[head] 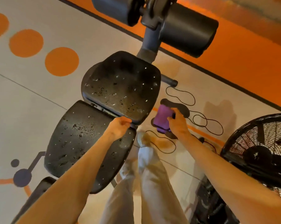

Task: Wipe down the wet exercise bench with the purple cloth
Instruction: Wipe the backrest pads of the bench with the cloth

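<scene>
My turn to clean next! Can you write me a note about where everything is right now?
Left hand: loosely curled, empty, at the bench's right edge where the two pads meet.
Right hand: holds the cloth, folded, off to the right of the bench, above the floor.
Seat pad and back pad: both covered in water drops.
Done: cloth is in hand, nothing looks wiped.
Left: bring the cloth over and wipe both pads dry.
</scene>
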Tool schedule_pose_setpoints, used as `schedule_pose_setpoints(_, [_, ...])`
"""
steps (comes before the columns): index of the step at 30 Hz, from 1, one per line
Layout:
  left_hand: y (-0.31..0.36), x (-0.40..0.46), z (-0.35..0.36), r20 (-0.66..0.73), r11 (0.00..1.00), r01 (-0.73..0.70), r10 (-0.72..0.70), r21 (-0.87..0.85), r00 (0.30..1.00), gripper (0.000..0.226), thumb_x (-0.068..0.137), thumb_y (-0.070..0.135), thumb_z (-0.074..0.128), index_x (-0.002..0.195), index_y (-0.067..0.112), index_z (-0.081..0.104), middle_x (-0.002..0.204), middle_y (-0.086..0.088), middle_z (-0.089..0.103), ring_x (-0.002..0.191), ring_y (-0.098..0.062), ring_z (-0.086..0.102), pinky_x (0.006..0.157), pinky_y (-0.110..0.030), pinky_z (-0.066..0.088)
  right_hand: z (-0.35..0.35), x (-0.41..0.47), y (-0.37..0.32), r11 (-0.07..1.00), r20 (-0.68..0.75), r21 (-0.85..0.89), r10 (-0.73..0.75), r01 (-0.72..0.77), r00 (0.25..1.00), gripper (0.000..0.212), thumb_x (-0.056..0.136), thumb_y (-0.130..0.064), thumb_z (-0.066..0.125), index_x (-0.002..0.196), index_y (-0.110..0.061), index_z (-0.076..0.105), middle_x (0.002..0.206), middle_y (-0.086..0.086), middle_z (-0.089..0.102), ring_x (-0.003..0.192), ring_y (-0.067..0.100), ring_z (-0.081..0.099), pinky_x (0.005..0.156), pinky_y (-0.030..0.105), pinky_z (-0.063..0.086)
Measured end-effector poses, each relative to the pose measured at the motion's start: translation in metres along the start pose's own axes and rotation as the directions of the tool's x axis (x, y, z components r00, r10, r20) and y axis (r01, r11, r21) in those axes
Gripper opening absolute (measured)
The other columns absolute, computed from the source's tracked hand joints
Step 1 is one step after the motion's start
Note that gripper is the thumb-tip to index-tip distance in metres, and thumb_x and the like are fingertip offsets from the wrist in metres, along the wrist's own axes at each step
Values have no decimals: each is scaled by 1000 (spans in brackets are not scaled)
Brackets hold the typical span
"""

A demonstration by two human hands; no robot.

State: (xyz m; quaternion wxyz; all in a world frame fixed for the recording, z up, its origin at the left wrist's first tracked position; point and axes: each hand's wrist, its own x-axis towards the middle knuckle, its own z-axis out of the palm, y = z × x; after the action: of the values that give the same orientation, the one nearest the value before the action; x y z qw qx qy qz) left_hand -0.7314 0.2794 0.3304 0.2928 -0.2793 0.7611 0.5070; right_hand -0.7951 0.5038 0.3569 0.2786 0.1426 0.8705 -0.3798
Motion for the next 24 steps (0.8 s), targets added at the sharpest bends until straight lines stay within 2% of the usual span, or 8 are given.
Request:
schedule_pose_setpoints(3, [24,27,-2,-32,998,-2,4,55,999,26,99,13,50,119,13,66,105,-5,65,95,-18,58,84,-28,46,-4,45,-24,999,8,31,-25,25,1000,34,98,-4,45,131,-12,46,133,13,53,123,29,51,91,31,45])
schedule_pose_setpoints(6, [42,52,-3,-74,1000,3,-1,30,997,24,98,10,51,115,13,67,113,-15,68,103,-33,63,90,-36,48,-1,90,-40,996,29,80,-47,45,998,34,97,-1,44,127,-13,49,132,13,52,123,29,51,99,43,49])
schedule_pose_setpoints(8, [51,68,-3,-87,999,-8,13,52,996,24,98,10,51,116,10,66,113,-21,67,97,-40,62,90,-43,50,4,117,-47,994,44,98,-45,41,998,32,96,0,45,124,-14,51,132,13,51,122,30,52,97,49,50])
schedule_pose_setpoints(10, [56,87,-3,-117,995,-30,41,97,992,25,98,12,50,120,13,63,119,-13,63,99,-32,62,92,-41,48,12,143,-50,993,50,112,-33,27,998,31,96,-1,46,123,-15,52,131,11,52,122,29,52,97,47,50])
schedule_pose_setpoints(13, [56,118,-1,-166,989,-92,111,116,980,30,98,12,51,127,17,57,129,-7,54,110,-25,59,96,-34,47,24,178,-52,991,66,126,-53,45,996,32,96,-2,47,124,-15,52,132,9,52,121,25,52,93,34,49])
schedule_pose_setpoints(16, [51,148,1,-186,974,-174,200,148,962,35,97,11,51,132,16,54,137,-4,50,121,-22,55,104,-36,46,39,211,-52,986,70,154,-77,66,995,32,96,-3,48,125,-15,53,131,7,53,116,20,52,92,33,49])
schedule_pose_setpoints(20, [47,186,1,-218,921,-284,345,268,913,41,98,10,48,139,13,51,147,-2,44,135,-19,44,111,-27,33,55,251,-49,970,28,163,-186,179,982,30,95,-3,50,123,-14,56,119,-2,56,110,11,52,86,21,46])
schedule_pose_setpoints(24, [45,220,4,-223,866,-346,440,360,870,41,100,10,42,141,12,50,152,1,40,139,-19,40,110,-27,33,67,284,-37,935,-150,19,-347,353,926,31,91,1,55,119,-11,60,121,5,60,116,19,54,97,37,51])
